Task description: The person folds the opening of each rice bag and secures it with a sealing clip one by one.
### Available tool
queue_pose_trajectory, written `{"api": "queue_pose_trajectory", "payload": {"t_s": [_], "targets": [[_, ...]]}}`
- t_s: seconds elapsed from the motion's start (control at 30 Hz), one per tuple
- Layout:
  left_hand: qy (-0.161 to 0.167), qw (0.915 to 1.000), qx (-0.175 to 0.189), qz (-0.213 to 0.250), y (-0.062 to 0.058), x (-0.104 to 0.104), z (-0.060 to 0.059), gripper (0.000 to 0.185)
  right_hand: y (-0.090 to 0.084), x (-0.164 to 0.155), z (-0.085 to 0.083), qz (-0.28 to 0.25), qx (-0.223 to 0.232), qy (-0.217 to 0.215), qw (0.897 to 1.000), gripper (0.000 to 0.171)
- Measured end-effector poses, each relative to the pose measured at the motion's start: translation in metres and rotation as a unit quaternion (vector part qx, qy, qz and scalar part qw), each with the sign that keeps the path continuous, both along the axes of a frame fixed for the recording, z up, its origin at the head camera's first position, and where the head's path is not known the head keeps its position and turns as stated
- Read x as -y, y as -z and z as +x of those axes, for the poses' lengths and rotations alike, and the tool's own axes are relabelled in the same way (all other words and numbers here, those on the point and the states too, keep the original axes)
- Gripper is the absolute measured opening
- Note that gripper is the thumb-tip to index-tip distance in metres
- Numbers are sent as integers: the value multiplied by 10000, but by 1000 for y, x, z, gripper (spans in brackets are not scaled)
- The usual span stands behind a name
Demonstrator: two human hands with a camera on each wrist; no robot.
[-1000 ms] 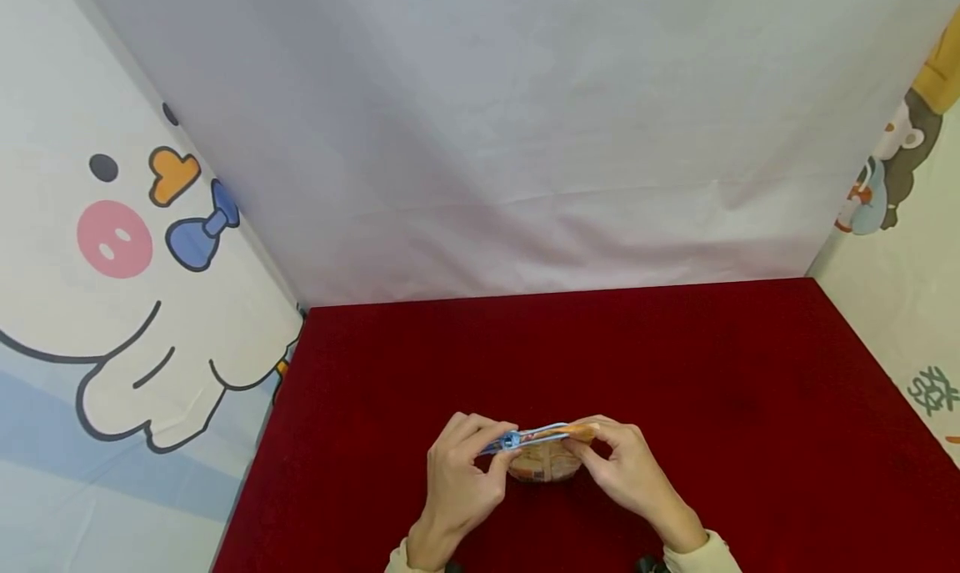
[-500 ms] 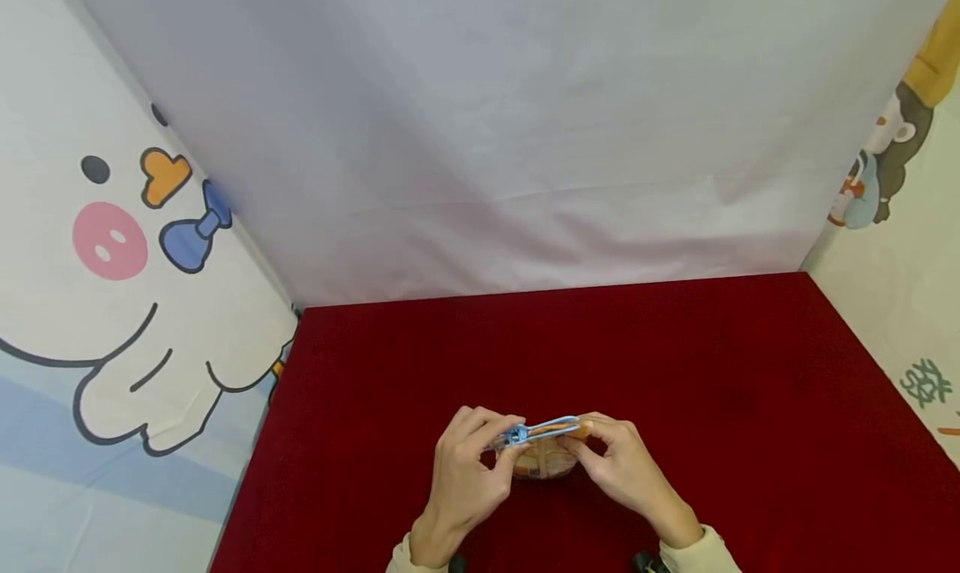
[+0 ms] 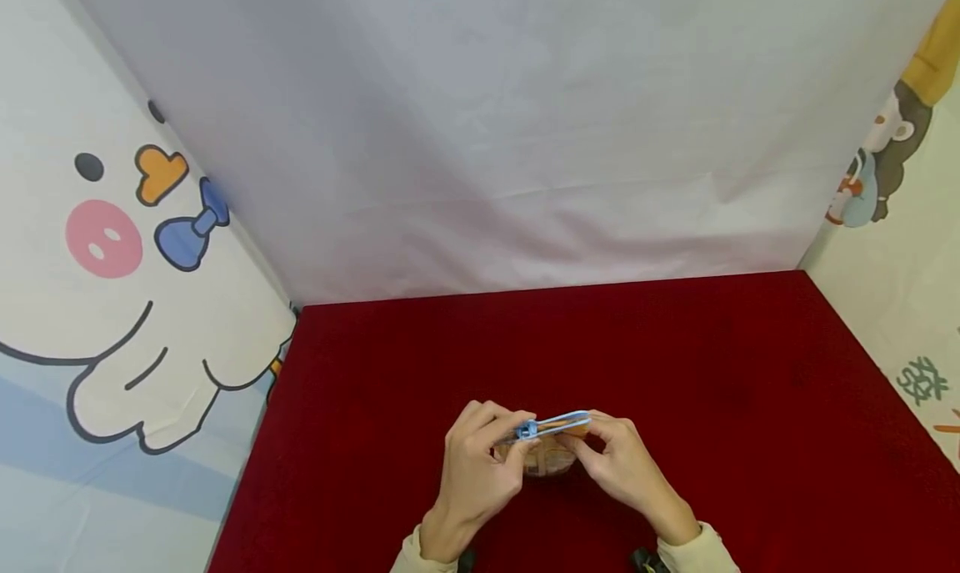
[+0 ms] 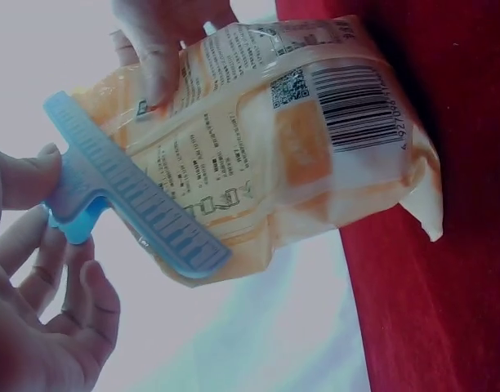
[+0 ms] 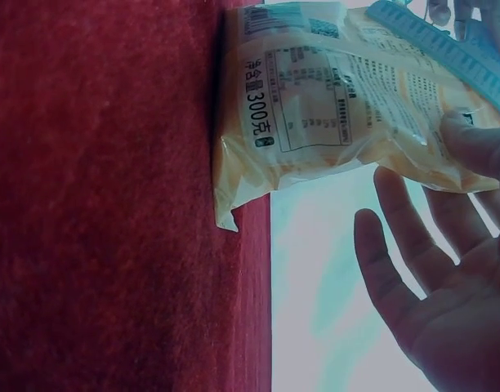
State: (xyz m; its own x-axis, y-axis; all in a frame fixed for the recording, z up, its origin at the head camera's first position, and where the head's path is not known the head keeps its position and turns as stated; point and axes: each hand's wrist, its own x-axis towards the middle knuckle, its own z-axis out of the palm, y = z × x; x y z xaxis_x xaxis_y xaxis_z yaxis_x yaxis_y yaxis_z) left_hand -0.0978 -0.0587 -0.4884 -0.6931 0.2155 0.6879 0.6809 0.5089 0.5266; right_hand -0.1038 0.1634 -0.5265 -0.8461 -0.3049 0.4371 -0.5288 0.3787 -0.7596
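Left hand pinches the blue clip's handle end; right hand pinches the orange snack bag's top. Bag stands on the red surface. Clipping step, likely; next needs the clip seated squarely across the fold.

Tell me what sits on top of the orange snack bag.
A blue clip is clamped along the top edge of the orange snack bag, pinched by the left hand. The bag's contents are hidden by the printed wrapper.

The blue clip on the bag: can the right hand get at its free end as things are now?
Probably yes. The right hand already pinches the bag at its top, right beside the free end of the clip. Only the left hand is on the clip, at its hinge end; nothing covers the rest.
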Motion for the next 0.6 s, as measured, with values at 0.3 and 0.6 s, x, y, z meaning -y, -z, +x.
{"api": "queue_pose_trajectory", "payload": {"t_s": [0.3,0.6], "targets": [[-124,9946,857,-575,6,15,1,46,-4,0,-3,50,313,-153,9994,25],[-388,9846,1229,-1181,25,28,6,45,-7,-8,3,202,402,14,9990,30]]}}
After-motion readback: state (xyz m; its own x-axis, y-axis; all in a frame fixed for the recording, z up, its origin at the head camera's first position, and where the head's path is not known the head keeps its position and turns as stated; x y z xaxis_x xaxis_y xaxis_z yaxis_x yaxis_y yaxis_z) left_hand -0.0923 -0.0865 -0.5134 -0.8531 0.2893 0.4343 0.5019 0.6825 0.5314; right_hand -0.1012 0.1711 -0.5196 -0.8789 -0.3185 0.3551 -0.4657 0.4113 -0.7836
